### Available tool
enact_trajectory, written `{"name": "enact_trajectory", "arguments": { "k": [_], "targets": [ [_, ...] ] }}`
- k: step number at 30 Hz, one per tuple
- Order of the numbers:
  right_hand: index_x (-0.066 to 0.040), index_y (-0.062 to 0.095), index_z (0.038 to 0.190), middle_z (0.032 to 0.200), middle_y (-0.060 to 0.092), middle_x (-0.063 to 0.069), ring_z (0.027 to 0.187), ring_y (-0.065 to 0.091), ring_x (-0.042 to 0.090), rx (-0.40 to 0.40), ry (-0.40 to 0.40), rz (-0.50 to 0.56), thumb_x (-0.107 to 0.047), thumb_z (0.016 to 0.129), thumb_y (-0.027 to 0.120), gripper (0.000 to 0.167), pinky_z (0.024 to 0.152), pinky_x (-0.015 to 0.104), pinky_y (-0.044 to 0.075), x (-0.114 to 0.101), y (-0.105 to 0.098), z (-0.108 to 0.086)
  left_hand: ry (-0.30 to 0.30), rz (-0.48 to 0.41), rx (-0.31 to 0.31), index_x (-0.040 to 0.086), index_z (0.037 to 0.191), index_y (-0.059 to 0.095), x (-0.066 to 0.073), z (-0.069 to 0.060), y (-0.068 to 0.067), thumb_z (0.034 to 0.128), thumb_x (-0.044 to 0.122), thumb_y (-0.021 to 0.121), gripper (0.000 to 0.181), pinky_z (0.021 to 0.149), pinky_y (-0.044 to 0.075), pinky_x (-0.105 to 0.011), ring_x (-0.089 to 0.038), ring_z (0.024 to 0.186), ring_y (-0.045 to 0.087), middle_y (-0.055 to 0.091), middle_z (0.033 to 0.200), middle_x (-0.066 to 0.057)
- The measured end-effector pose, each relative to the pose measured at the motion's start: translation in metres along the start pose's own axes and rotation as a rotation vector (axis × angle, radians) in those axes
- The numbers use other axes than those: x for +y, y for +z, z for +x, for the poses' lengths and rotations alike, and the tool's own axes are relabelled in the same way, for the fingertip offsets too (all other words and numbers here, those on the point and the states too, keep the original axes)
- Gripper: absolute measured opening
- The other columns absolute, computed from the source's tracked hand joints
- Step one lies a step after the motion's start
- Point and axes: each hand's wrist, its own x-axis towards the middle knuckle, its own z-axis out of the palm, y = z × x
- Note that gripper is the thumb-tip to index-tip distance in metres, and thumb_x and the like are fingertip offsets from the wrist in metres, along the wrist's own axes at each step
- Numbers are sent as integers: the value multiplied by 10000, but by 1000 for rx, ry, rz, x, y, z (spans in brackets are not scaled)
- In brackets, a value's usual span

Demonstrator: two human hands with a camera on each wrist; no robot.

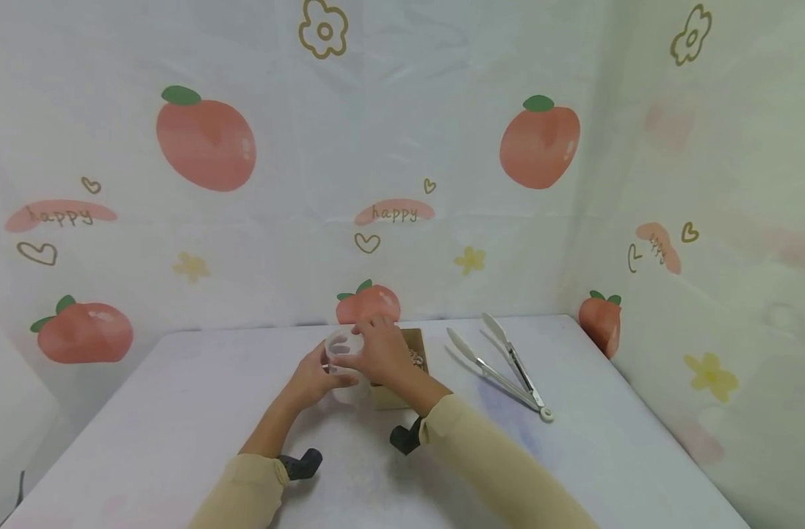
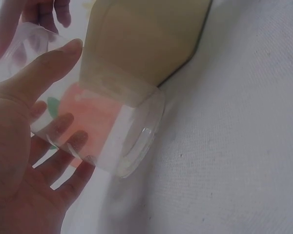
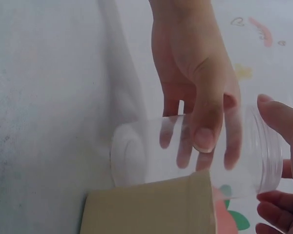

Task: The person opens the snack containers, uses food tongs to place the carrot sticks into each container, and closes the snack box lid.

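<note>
A tan box (image 1: 391,398) sits at lower center frame; just left of it, a clear jar (image 1: 351,392) has its long axis upright, my left hand (image 1: 313,378) wrapped around its body, my right hand (image 1: 384,353) gripping its top rim.

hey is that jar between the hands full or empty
Empty: in the right wrist view, the fingers of the left hand show through the jar, with nothing visible inside.
</note>
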Motion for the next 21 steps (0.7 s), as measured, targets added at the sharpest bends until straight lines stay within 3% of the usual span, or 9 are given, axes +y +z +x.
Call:
{"name": "enact_trajectory", "arguments": {
  "k": [7,11,15,21],
  "targets": [
    [-119,655,1179,1178,613,10,1152,498,181,-62,-16,146,-446,772,808,545,935,346,452,6,-3,2,30,-5,-2,149,1438,409,1,0,-1,747,352,846,843,935,464,-529,-297,1169,536,565,1307,-94],
    [-112,634,1217,1187,617,9,1032,547,157,-72,-40,243,-349,779,828,535,841,272,489,12,-6,1,34,-23,-11,149,1430,415,1,0,-1,758,314,840,813,955,441,-551,-305,1196,520,558,1317,-83],
    [-113,617,1242,1222,605,2,933,607,139,-53,-100,269,-293,774,839,548,779,204,500,19,-8,0,28,-41,-18,136,1427,415,2,0,-1,758,264,843,804,968,424,-564,-324,1214,508,553,1322,-94],
    [-98,613,1257,1218,575,8,934,632,146,-55,-166,300,-236,798,822,522,759,174,501,29,-8,0,10,-45,-22,102,1437,394,0,0,-2,776,228,832,803,964,429,-557,-337,1208,510,552,1319,-120]
  ]
}}
